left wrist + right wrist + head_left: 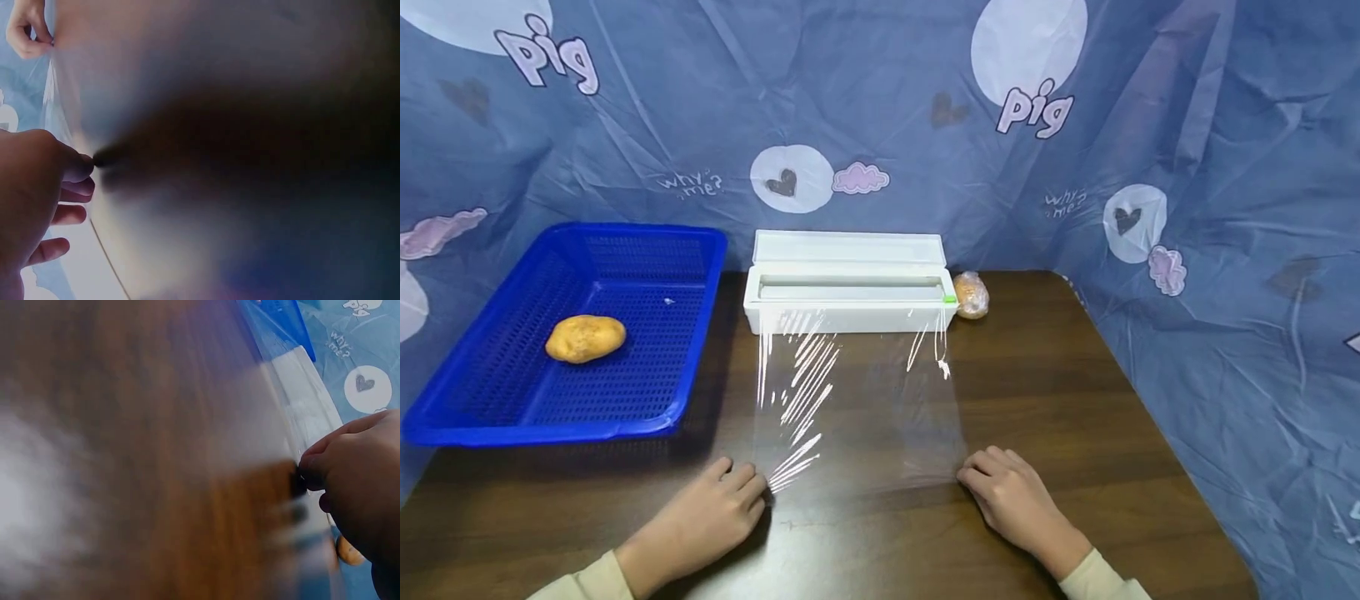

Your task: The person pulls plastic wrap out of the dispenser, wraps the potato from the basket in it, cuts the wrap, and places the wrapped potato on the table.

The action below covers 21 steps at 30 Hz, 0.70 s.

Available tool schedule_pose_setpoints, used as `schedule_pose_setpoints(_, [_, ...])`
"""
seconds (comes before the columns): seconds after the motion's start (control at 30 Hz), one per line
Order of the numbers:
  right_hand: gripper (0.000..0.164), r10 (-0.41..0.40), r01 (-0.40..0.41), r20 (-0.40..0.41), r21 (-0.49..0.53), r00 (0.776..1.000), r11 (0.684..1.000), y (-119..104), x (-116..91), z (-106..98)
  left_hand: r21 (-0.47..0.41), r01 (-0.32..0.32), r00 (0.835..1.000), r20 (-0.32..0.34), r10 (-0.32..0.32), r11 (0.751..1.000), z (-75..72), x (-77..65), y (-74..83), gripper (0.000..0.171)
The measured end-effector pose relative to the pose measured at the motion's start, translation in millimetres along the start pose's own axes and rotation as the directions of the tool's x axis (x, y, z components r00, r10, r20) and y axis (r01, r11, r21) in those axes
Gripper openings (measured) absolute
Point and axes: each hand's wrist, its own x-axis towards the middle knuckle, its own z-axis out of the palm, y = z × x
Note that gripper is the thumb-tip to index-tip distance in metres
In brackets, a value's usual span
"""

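A clear sheet of plastic wrap (865, 400) stretches from the white wrap dispenser box (850, 317) toward the front of the table. My left hand (711, 512) pinches its near left corner between thumb and forefinger, the other fingers loosely bent in the left wrist view. At the near right corner, my right hand (1011, 496) pinches the film the same way. The dispenser's lid (850, 248) is raised at the back, and a small green piece (950, 299) sits at the right end of its front edge.
To the left stands a blue plastic basket (681, 367) with one bare potato (585, 338) in it. A potato wrapped in film (972, 295) lies against the dispenser's right end. Blue printed cloth (895, 108) hangs behind the brown wooden table (1045, 400).
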Motion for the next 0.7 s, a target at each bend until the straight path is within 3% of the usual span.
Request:
schedule_pose_setpoints(0.2, [0.049, 0.028, -0.028, -0.013, -0.003, 1.0, 1.0, -11, -3, 0, -0.021, 0.064, 0.998, -0.026, -0.065, 0.998, 2.7, -2.6, 4.0, 0.027])
schedule_pose_setpoints(0.4, [0.052, 0.064, -0.064, -0.008, -0.02, 0.998, 0.998, -16, -5, 3, -0.026, 0.101, 0.995, -0.015, -0.102, 0.994, 0.2, -6.7, 4.1, 0.027])
schedule_pose_setpoints(0.7, [0.058, 0.128, -0.125, 0.09, -0.044, 0.988, 0.991, -25, -13, -3, -0.057, 0.166, 0.986, 0.02, -0.165, 0.985, -2.7, -12.9, 17.3, 0.03])
